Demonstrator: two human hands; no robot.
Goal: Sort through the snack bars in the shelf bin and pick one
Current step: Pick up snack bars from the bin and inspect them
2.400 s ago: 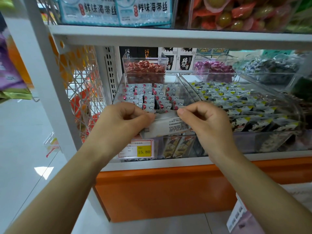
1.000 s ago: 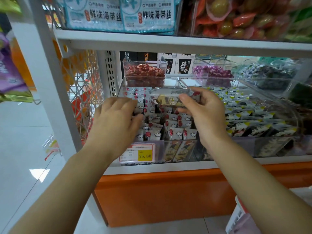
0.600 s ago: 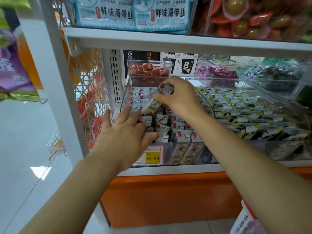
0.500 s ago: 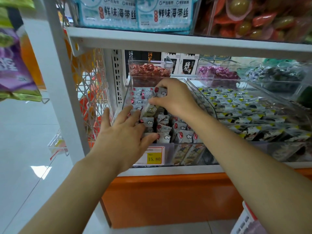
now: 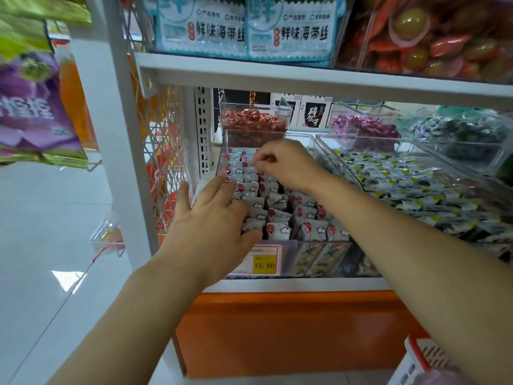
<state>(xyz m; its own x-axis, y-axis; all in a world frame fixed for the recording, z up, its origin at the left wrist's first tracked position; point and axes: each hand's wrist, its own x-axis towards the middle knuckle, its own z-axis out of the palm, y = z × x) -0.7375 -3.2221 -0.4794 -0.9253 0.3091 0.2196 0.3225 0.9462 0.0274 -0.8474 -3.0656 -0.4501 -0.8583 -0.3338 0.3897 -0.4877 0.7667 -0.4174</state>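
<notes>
Centrally placed: snack bars point(image 5: 277, 215), small foil-wrapped pieces in white with red dots, stood on end in tight rows inside clear shelf bin point(image 5: 311, 138), middle of frame. Likely light, crinkly and slick; probably crushable, so best taken by the crimped top edge and lifted straight up, not squeezed mid-body. Left hand point(image 5: 213, 218) spread flat, palm down, pressing the near-left rows. Right hand point(image 5: 288, 162) curled over the far rows, fingertips pinching a wrapper top. Adjacent: yellow-marked packets point(image 5: 416, 187) in the bin to the right; red sweets tub point(image 5: 252, 123) and purple sweets tub point(image 5: 363, 127) behind; price tag point(image 5: 263, 263) on the front. Overhead shelf point(image 5: 305, 79) low above, limiting lift; tight packing likely to drag neighbours out.
</notes>
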